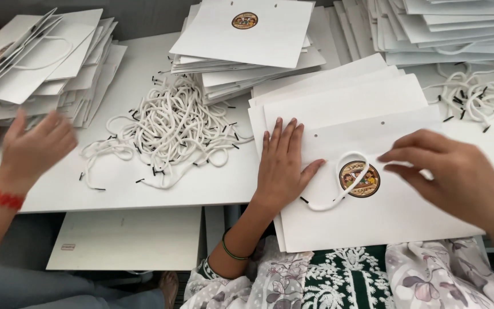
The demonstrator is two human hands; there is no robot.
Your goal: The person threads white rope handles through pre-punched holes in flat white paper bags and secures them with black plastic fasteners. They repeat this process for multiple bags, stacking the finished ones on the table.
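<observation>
My left hand lies flat, fingers spread, on the left part of a white paper bag with a round coloured sticker. A white cord handle with black tips loops across the bag beside the sticker. My right hand hovers over the bag's right side, fingertips pinched near the cord's upper end; whether it grips the cord I cannot tell. More flat white bags lie stacked under this one.
A heap of white cords sits mid-table. Stacks of white bags stand at the back left, back centre and back right. More cords lie at right. Another person's hand with a red wristband reaches in from the left.
</observation>
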